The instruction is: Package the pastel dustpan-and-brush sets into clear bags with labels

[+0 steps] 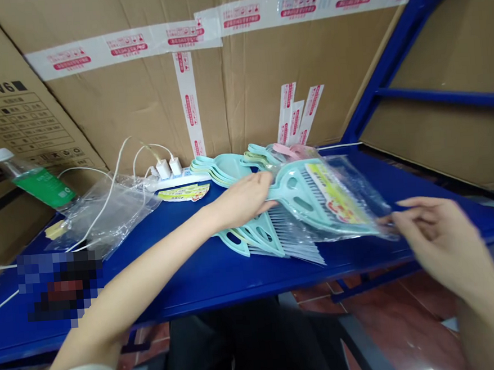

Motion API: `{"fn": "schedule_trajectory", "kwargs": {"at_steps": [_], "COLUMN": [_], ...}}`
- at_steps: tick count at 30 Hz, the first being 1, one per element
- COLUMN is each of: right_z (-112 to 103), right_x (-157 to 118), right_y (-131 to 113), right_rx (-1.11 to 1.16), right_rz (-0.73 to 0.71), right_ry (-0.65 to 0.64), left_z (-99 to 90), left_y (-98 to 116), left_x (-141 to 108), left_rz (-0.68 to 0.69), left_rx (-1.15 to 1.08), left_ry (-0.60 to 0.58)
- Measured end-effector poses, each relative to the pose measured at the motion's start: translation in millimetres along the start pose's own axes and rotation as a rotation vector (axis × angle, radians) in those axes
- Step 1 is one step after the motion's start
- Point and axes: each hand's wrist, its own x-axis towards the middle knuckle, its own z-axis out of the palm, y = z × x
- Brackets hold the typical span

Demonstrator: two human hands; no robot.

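My left hand (pixel 240 202) grips the handle end of a mint-green plastic hand brush (pixel 293 187) that lies in a clear plastic bag (pixel 349 200) with a yellow printed label (pixel 336 193). My right hand (pixel 441 242), slightly blurred, pinches the bag's right edge with its fingertips. Beneath the bagged brush lies a pile of mint-green brushes (pixel 276 239) with pale bristles. Behind my left hand stands a stack of mint-green plastic dustpans (pixel 216 171), and a pink one (pixel 287 151) sits at the back.
All this lies on a blue table (pixel 203 284). A white power strip (pixel 179 181) with chargers, loose cables, crumpled clear bags (pixel 101 218) and a green-labelled bottle (pixel 39 180) lie to the left. Taped cardboard boxes (pixel 139 102) rise behind, within a blue metal frame (pixel 391 68).
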Motion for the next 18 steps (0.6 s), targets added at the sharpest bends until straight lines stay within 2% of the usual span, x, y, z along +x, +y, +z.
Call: {"fn": "schedule_trajectory", "kwargs": {"at_steps": [2, 6, 7, 9, 11, 12, 15, 18], "right_z": [7, 29, 36, 52, 69, 77, 96, 107], "right_x": [-1, 1, 2, 3, 3, 3, 3, 4], "right_y": [-11, -46, -56, -74, -89, -95, -109, -116], "right_rx": [-0.021, -0.122, -0.108, -0.074, -0.110, -0.152, -0.250, -0.254], "right_rz": [-0.075, -0.354, -0.400, -0.454, -0.489, -0.505, -0.536, -0.571], "right_ry": [-0.057, -0.052, -0.094, -0.267, -0.421, -0.455, -0.432, -0.379], "left_z": [-4.5, -6.4, -6.3, -6.3, -6.3, -6.3, -5.6, -3.7], "left_y": [-6, -20, -24, -31, -38, -41, -50, -56], "left_x": [-30, -86, -98, -119, -135, -142, -158, -171], "left_rz": [-0.066, -0.155, -0.174, -0.214, -0.243, -0.253, -0.286, -0.326], "left_rx": [0.051, 0.053, 0.040, 0.013, -0.009, -0.016, -0.028, -0.052], "left_ry": [0.021, 0.083, 0.102, 0.138, 0.158, 0.165, 0.174, 0.184]}}
